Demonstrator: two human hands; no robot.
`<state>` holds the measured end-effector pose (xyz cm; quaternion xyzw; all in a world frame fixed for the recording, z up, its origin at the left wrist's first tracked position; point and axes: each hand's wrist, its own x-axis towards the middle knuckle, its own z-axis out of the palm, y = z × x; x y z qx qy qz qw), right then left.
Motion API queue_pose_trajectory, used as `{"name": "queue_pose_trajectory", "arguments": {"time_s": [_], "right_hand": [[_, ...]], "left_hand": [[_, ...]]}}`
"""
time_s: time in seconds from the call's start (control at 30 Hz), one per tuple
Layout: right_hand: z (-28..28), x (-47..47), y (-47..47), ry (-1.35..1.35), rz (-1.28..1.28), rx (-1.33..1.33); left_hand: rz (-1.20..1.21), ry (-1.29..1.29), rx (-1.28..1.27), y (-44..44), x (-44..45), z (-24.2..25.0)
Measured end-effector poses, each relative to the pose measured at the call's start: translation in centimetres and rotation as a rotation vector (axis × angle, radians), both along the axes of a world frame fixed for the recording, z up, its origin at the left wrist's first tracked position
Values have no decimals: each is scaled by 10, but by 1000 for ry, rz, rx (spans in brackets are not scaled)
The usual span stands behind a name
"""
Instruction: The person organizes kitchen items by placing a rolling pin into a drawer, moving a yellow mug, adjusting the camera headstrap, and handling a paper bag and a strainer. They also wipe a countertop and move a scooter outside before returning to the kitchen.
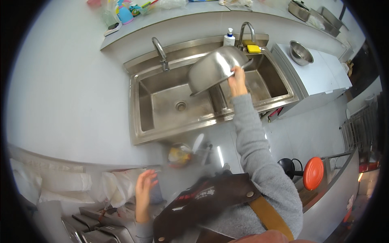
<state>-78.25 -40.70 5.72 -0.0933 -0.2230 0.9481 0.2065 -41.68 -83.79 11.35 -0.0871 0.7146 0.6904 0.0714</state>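
Note:
My right hand [238, 80] grips the rim of a large stainless steel bowl [212, 66], tilted on its side with its shiny outer wall showing. The bowl is over the divider of a double-basin steel sink [179, 132], partly above both basins. My left hand [145, 183] is raised at the lower left, fingers apart and holding nothing, away from the sink. A chrome faucet [159, 50] stands at the left basin and another faucet [247, 29] at the right. Behind the bowl are a white pump bottle [229, 39] and a yellow sponge [253, 49].
A small steel bowl [301, 53] sits on a white cabinet [322, 73] to the right. A shelf edge [170, 19] with a blue spray bottle [124, 13] runs behind the sink. Lidded metal pans [112, 234] and plastic bags [117, 186] lie lower left; an orange lid [313, 173] is lower right.

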Motion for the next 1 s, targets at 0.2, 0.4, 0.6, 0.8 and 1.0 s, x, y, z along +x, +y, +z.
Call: {"name": "queue_pose_trajectory", "arguments": {"time_s": [0.2,0.4,0.6,0.8,1.0], "right_hand": [[79,-42,10,-19,-36,118],[130,-29,25,-47,24,56],[136,0,34,-68,-43,71],[133,45,30,26,-15,401],[143,104,29,42,118,918]], "left_hand": [[121,43,28,0,15,-2],[166,57,69,3,22,-9],[140,83,85,6,14,-9],[102,98,84,5,10,-11],[-139,150,90,30,-23,0]]}}
